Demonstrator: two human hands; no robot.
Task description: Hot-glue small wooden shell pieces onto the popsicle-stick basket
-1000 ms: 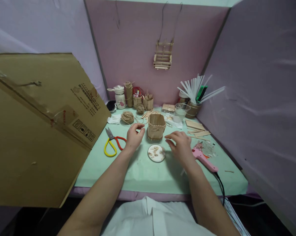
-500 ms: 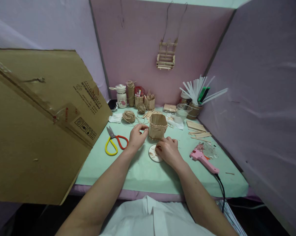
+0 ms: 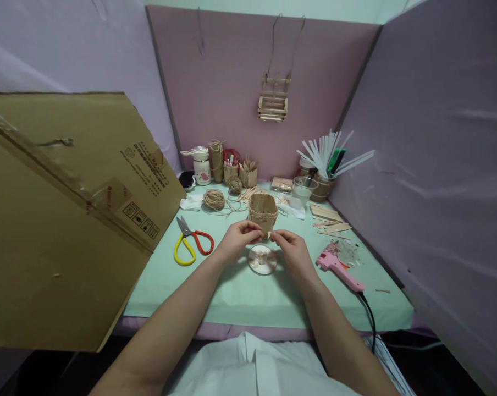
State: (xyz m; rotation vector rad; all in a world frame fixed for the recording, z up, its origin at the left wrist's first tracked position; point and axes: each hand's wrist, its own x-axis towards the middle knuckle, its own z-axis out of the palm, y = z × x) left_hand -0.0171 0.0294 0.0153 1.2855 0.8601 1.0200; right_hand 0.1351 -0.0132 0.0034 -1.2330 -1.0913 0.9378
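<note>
My left hand (image 3: 239, 237) and my right hand (image 3: 292, 250) meet above a small round dish (image 3: 262, 260) of little pieces. Both pinch something tiny between thumb and fingers, too small to name. Just behind the fingertips stands a small basket of wooden sticks bound with twine (image 3: 263, 212). Both forearms reach in from the near edge of the green table mat (image 3: 232, 291).
Red and yellow scissors (image 3: 189, 246) lie left, a pink glue gun (image 3: 339, 268) with its cord right. Flat sticks (image 3: 329, 217), a twine ball (image 3: 214, 199), cups, jars and a pot of white sticks (image 3: 325, 184) line the back. A cardboard sheet (image 3: 62, 214) overhangs the left.
My right hand dipped to the dish, then lifted. My left hand came away from the basket's side, and both hands now meet, pinched, above the dish.
</note>
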